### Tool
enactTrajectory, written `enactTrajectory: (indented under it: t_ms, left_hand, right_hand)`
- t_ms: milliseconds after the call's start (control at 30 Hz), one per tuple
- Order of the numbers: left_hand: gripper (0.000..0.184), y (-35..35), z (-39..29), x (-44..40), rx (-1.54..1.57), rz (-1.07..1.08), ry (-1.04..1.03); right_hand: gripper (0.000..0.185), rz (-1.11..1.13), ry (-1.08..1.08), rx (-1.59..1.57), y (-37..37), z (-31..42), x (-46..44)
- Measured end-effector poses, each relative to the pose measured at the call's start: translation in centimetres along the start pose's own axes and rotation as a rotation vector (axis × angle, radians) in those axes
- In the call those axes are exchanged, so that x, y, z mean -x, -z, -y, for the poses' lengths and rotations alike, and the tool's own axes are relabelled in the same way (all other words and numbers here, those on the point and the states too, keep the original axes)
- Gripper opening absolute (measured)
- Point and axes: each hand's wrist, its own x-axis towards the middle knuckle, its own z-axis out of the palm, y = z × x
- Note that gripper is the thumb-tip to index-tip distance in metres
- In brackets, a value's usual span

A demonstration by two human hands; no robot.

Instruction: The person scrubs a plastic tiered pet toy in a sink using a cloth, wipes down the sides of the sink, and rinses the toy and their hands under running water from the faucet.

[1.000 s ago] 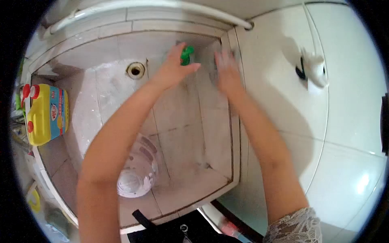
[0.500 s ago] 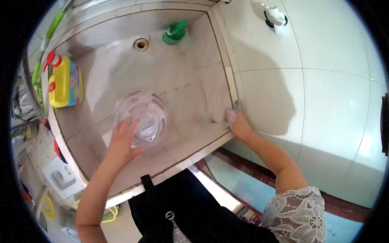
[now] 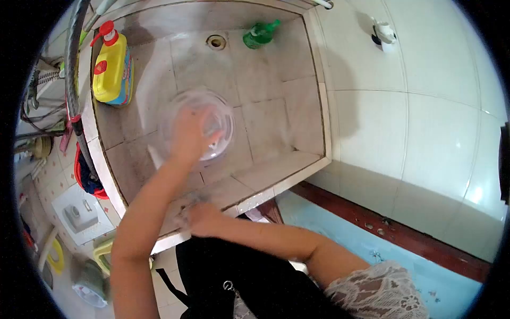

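Note:
A clear round plastic bowl [image 3: 226,119] rests on the tiled floor of the basin [image 3: 268,127]. My left hand [image 3: 190,130] reaches into or over it; motion blur smears the fingers, so their hold is unclear. At the basin's front rim [image 3: 260,201], my right hand [image 3: 204,218] is closed round a small greyish cloth-like wad [image 3: 186,209], pressed against the tiled edge. The wad is blurred and mostly covered by the fingers, so its exact kind is uncertain.
A yellow detergent jug [image 3: 111,77] with a red pump stands at the basin's left side. A green bottle [image 3: 260,34] sits by the drain hole [image 3: 216,42]. Left lie a dark hose [image 3: 74,69] and a red basin [image 3: 82,173]. White tiled wall [image 3: 372,122] borders the right.
My right hand has moved left along the front rim from the right corner, carrying the greyish cloth. My left hand has gone further over the bowl. The camera view has shifted.

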Motion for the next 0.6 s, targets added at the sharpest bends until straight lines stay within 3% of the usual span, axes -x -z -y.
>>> enactTrajectory:
  t_ms: [67,100,133,200,233,267,300,367,467,567,600]
  left_hand:
    - [0.055,2.5,0.9,-1.4,-0.036,-0.061,0.09]
    - [0.054,3.8,1.3,-2.3,-0.026,-0.074,0.121]
    - [0.053,4.4,1.8,-3.0,-0.018,-0.082,0.149]
    - [0.052,4.5,2.8,-3.7,-0.01,-0.116,0.105]
    - [0.051,4.8,3.5,-4.0,-0.013,-0.145,0.09]
    - [0.051,4.9,4.0,-4.3,-0.002,-0.188,0.086]
    - [0.05,4.9,4.2,-4.6,0.005,-0.226,0.083]
    - [0.048,5.5,4.4,-4.4,0.037,-0.279,0.06]
    - [0.047,7.3,4.7,-3.9,0.109,-0.293,0.036]
    - [0.047,8.6,5.7,-2.3,0.125,-0.241,-0.01]
    - [0.047,8.5,6.5,-2.1,0.129,-0.258,-0.075]
  right_hand:
    - [0.04,-0.065,0.127,-0.087,0.0,0.6,-0.3]
    - [0.035,0.015,-0.058,0.041,-2.6,-4.0,-1.3]
    - [0.031,-0.154,-0.127,0.086,-4.4,-10.5,0.3]
    - [0.029,-0.13,-0.255,-0.073,0.0,-21.6,6.9]
    - [0.029,-0.263,-0.018,0.529,1.1,-27.0,9.9]
    - [0.026,0.004,-0.445,0.471,4.1,-28.8,10.9]
    - [0.037,0.13,-0.664,0.39,5.7,-31.4,11.6]
    - [0.039,0.208,-0.69,0.396,6.5,-33.1,10.3]
    - [0.053,0.084,-0.861,0.2,3.1,-36.1,5.0]
    - [0.064,0.189,-0.677,0.195,3.5,-28.8,2.5]
    - [0.069,0.113,-0.539,0.147,2.5,-25.3,2.6]
